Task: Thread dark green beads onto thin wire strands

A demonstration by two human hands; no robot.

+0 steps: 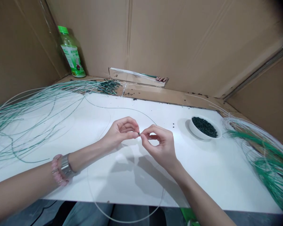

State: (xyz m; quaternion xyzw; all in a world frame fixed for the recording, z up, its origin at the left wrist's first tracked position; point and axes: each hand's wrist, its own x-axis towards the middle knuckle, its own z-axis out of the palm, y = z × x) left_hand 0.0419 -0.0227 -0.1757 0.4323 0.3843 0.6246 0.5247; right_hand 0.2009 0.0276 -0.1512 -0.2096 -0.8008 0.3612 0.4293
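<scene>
Over the middle of the white table, both my hands meet fingertip to fingertip. My left hand (pixel 126 130) is closed in a pinch on a small dark bead (pixel 139 134). Close against it, my right hand (pixel 159 141) pinches thumb to forefinger on what looks like the end of a thin wire, mostly hidden by the fingers. A pale wire (pixel 129 221) loops below my hands and past the table's front edge. Behind my right hand runs a thin dark green wire (pixel 132 109). To the right stands a white bowl (pixel 200 135) full of dark green beads (pixel 204 126).
Green and white wires (pixel 37 103) spread over the left side, their beaded ends (pixel 108 87) bunched at the back. Another wire bundle (pixel 271 166) lies at right. A green-capped bottle (pixel 72 56) stands by the cardboard wall (pixel 169 37). Another person's fingers (pixel 162 79) show through a slot.
</scene>
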